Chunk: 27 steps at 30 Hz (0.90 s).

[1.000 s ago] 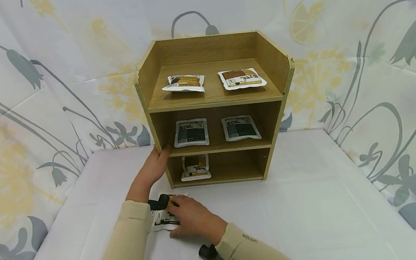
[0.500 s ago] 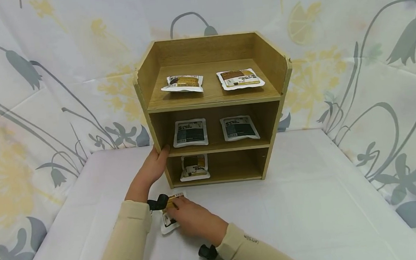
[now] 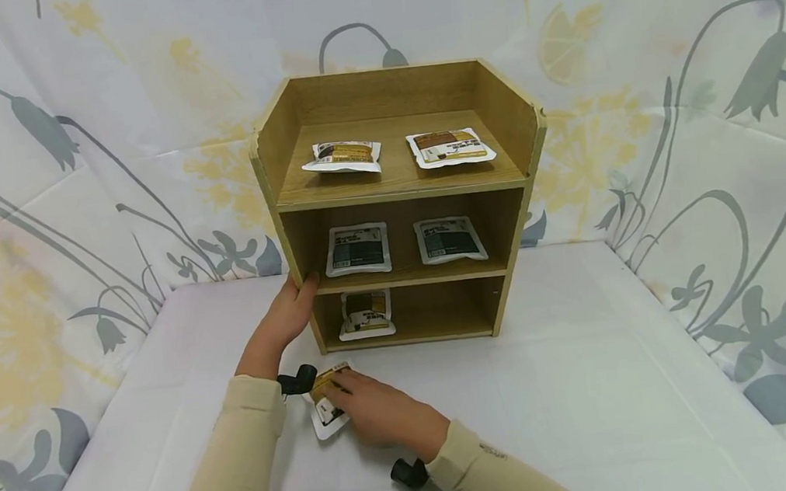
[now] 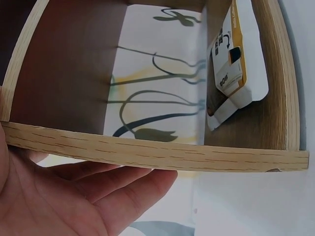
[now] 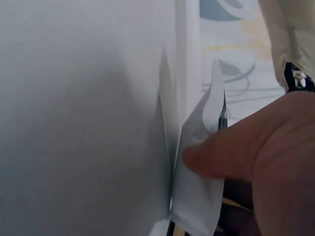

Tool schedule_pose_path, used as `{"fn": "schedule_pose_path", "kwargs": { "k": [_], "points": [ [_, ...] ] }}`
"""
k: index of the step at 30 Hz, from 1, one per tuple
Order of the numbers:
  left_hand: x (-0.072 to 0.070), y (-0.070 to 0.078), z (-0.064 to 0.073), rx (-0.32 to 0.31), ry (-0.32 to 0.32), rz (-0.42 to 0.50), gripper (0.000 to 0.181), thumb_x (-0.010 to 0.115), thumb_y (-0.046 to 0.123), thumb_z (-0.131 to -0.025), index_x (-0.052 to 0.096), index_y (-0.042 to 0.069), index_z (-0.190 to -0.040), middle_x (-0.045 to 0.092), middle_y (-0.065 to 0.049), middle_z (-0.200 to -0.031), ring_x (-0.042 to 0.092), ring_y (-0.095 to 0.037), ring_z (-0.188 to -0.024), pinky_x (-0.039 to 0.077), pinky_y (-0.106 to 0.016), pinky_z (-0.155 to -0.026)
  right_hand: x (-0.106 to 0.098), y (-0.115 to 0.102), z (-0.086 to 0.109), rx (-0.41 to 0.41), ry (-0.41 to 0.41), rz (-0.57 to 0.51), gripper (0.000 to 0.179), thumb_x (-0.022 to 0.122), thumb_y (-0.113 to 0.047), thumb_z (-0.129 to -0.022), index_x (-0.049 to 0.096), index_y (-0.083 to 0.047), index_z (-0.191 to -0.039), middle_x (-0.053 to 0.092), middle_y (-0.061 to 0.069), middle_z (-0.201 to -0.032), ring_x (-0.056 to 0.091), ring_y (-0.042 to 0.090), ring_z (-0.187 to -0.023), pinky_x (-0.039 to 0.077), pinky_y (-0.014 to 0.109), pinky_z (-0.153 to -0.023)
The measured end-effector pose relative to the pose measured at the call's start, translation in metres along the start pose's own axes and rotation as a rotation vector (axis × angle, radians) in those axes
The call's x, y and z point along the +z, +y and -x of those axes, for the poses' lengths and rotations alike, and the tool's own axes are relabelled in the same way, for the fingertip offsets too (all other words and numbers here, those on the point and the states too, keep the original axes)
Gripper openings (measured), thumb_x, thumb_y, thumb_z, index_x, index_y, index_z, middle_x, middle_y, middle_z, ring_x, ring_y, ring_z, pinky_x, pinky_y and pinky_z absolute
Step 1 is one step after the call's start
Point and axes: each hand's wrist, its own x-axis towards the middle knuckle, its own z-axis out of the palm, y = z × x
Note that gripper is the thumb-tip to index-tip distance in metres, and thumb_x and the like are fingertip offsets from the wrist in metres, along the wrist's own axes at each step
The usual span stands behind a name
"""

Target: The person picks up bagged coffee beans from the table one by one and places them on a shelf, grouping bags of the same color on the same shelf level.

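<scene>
In the head view my left hand (image 3: 287, 315) holds the left side of a small wooden shelf (image 3: 399, 196), thumb over the front edge. The left wrist view shows its fingers (image 4: 133, 199) along the outside of the panel. My right hand (image 3: 390, 417) pinches a white food pouch (image 3: 328, 416) with yellow and black print, low over the table in front of the shelf. Close up in the right wrist view, the thumb (image 5: 211, 155) presses on the pouch's plain white back (image 5: 197, 196); the other fingers are mostly hidden. The pouch stands tilted.
Two yellow-brown pouches (image 3: 451, 148) lie on the top board, two dark green ones (image 3: 450, 240) stand in the middle compartment, and one brown-and-yellow pouch (image 3: 365, 315) sits at the bottom left. A white cloth covers the table (image 3: 622, 381); a flowered cloth (image 3: 661, 97) hangs behind.
The pouch at my right hand has turned and shifted slightly right, and more of its printed face shows. My right hand has moved a little right; the left keeps its hold on the shelf.
</scene>
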Motion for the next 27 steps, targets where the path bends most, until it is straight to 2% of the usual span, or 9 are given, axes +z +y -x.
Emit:
{"fn": "schedule_pose_path", "kwargs": {
  "k": [7,17,27],
  "points": [
    [0.000,-0.001,0.000,-0.007,-0.006,0.009,0.069,0.023,0.050,-0.103,0.005,0.012,-0.157,0.023,-0.018,-0.157,0.035,-0.038,-0.139,0.029,-0.056,-0.113,-0.004,0.007,0.011,-0.080,0.051,0.055,0.054,0.058,-0.008,-0.093,0.045,-0.013,-0.146,0.044,0.007,-0.149,0.041,0.020,-0.139,0.037,0.029,-0.112],
    [0.001,-0.001,0.000,0.004,0.004,0.011,0.068,0.023,0.049,-0.103,0.005,0.012,-0.157,0.023,-0.018,-0.158,0.035,-0.038,-0.139,0.028,-0.056,-0.114,-0.010,0.016,0.019,-0.134,0.157,0.055,0.041,0.057,-0.010,-0.095,0.058,-0.015,-0.135,0.055,-0.001,-0.139,0.052,0.013,-0.129,0.041,0.026,-0.107],
    [0.002,0.000,-0.001,0.020,0.005,0.015,0.068,0.022,0.049,-0.103,0.003,0.012,-0.157,0.020,-0.018,-0.159,0.032,-0.038,-0.141,0.027,-0.056,-0.114,-0.015,0.025,0.028,-0.223,0.403,0.044,0.031,0.062,-0.010,-0.093,0.067,-0.013,-0.124,0.065,-0.003,-0.124,0.061,0.012,-0.116,0.047,0.024,-0.099]
  ]
}}
